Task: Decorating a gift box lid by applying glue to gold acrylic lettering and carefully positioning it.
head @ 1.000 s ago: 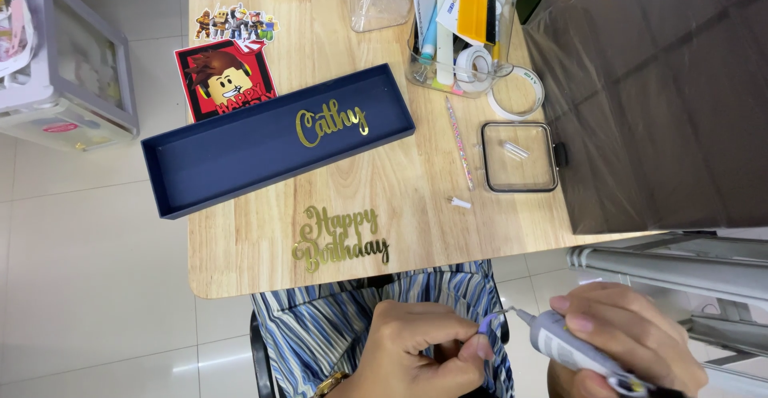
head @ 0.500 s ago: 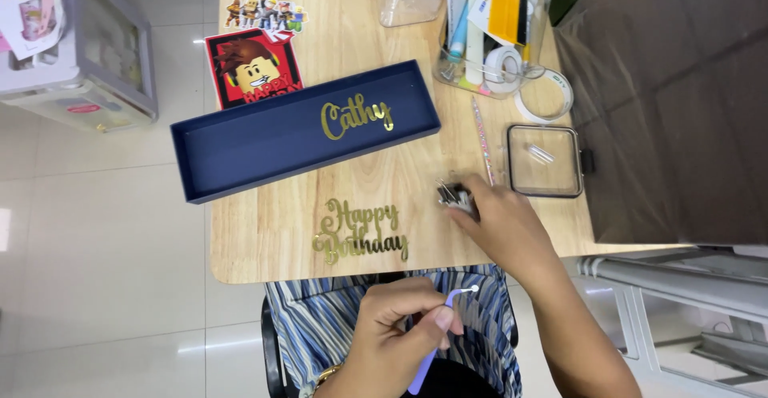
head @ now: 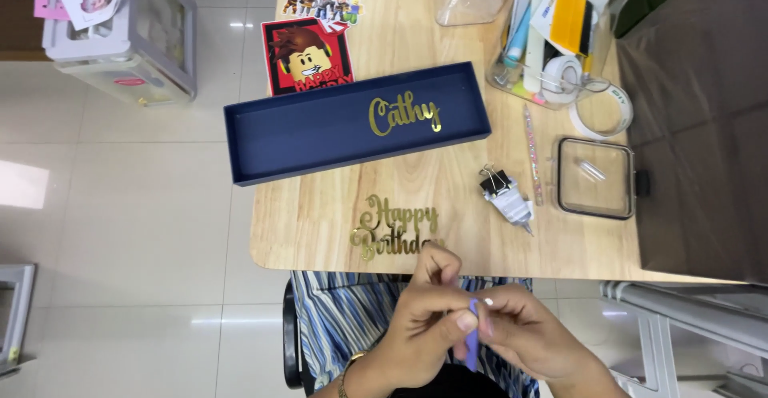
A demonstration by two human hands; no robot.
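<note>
My left hand (head: 422, 318) and my right hand (head: 524, 336) meet over my lap, just below the table's near edge. Together they pinch a thin purple stick-like tool (head: 473, 342) that points downward; a tiny white bit sits at its top between my fingertips. A gold cut-out of birthday lettering (head: 395, 226) lies on the wooden table (head: 320, 230) right above my hands. A white glue tube with a black binder clip (head: 506, 196) rests to its right. Farther back lies a long navy box lid (head: 320, 138) with a gold name cut-out (head: 402, 114) in it.
A clear lidded square container (head: 596, 177) sits at the right. Behind it stand a clear jar of tools and tape (head: 560, 34), a tape ring (head: 602, 110) and a thin pen (head: 531, 150). A red cartoon-face card (head: 308, 56) and sticker figures (head: 322, 2) lie at the back left. A grey cart (head: 132, 42) stands on the floor.
My right hand set the clipped glue tube down on the table and came back to my lap. Both hands now hold the purple tool together.
</note>
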